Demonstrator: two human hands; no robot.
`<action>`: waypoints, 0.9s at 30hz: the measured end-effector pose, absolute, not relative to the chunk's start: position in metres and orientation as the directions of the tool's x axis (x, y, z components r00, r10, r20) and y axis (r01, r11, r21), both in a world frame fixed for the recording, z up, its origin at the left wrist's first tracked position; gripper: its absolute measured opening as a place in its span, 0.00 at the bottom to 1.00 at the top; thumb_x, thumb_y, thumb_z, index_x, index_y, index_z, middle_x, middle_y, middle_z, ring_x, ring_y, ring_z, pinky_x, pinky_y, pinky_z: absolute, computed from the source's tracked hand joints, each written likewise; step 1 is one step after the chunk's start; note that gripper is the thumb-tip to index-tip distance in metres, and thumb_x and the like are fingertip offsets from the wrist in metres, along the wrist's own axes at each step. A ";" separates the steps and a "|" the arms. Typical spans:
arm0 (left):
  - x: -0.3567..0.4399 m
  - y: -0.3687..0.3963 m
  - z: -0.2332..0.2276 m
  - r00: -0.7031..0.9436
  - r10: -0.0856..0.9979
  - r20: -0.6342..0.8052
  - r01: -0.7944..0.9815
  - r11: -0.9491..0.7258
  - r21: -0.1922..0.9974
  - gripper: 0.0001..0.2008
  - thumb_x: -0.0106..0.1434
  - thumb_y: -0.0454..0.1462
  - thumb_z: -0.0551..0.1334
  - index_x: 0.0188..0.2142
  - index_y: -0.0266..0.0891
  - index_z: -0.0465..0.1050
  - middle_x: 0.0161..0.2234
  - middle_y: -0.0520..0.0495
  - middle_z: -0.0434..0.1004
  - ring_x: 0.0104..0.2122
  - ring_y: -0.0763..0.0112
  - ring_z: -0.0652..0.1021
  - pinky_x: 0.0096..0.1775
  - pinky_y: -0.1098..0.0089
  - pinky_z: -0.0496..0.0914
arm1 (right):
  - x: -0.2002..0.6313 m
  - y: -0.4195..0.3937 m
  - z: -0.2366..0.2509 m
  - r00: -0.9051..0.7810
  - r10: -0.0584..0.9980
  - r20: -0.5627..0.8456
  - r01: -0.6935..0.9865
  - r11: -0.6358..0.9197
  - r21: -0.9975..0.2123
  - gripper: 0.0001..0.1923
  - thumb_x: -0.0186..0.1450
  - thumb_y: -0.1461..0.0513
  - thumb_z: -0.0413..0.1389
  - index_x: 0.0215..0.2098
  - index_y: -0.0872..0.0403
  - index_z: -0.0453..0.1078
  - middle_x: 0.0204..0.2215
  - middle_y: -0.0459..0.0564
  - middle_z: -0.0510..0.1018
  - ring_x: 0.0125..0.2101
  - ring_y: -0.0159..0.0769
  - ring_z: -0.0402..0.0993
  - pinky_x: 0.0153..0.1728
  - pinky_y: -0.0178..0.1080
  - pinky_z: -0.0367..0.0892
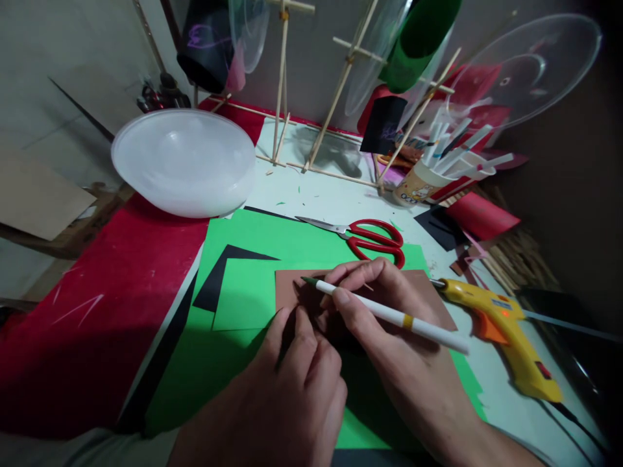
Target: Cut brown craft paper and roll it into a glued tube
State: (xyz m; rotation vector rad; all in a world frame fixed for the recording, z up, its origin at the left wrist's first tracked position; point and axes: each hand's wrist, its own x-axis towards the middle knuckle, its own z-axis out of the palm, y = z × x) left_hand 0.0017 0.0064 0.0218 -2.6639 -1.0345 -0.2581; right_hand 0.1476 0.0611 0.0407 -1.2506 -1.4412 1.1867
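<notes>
surroundings: red-handled scissors point(367, 238) lie just behind the brown paper point(292, 288), blades pointing left; a yellow glue gun point(506, 334) lies to its right, nozzle toward the sheet; an upturned white plastic bowl point(182, 159) sits well behind and left of it.
under the brown paper: green paper sheets point(243, 301) with a black sheet point(217, 282) between them; a red sheet point(97, 311) lies further left.
behind: a frame of thin wooden sticks point(311, 97) and a paper cup point(421, 185) holding white sticks.
right hand point(389, 324): fingers curled close together, pinching a white pen point(389, 314) with a green tip and a yellow band; the tip hangs over the brown paper's left part.
left hand point(292, 383): fingers bent and bunched, fingertips pressed on the brown paper's near edge.
in the way: both hands cover the middle of the brown paper.
writing: print on the cup, too small to read.
</notes>
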 end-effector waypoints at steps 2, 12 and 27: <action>0.000 0.008 0.023 0.721 0.639 0.268 0.689 -0.703 -0.175 0.16 0.68 0.31 0.47 0.48 0.32 0.71 0.50 0.34 0.80 0.54 0.45 0.79 0.56 0.51 0.70 | 0.143 0.062 0.040 -0.109 0.994 0.023 0.156 0.040 -0.987 0.06 0.64 0.61 0.60 0.30 0.50 0.68 0.32 0.46 0.79 0.32 0.31 0.78 0.33 0.31 0.76; -0.006 0.006 0.027 0.743 0.627 0.233 0.669 -0.685 -0.288 0.17 0.67 0.30 0.48 0.48 0.28 0.72 0.46 0.35 0.82 0.48 0.48 0.80 0.52 0.51 0.70 | 0.141 0.059 0.029 -0.168 0.982 0.085 0.234 0.123 -0.964 0.07 0.66 0.61 0.59 0.30 0.51 0.67 0.32 0.47 0.79 0.34 0.36 0.77 0.33 0.40 0.73; -0.005 0.005 0.015 0.704 0.638 0.313 0.710 -0.617 -0.340 0.15 0.67 0.28 0.50 0.46 0.35 0.73 0.39 0.46 0.85 0.45 0.59 0.82 0.51 0.59 0.71 | 0.142 0.062 0.024 -0.180 0.979 0.092 0.191 0.126 -0.974 0.08 0.68 0.61 0.57 0.30 0.50 0.66 0.32 0.47 0.77 0.34 0.37 0.76 0.35 0.41 0.71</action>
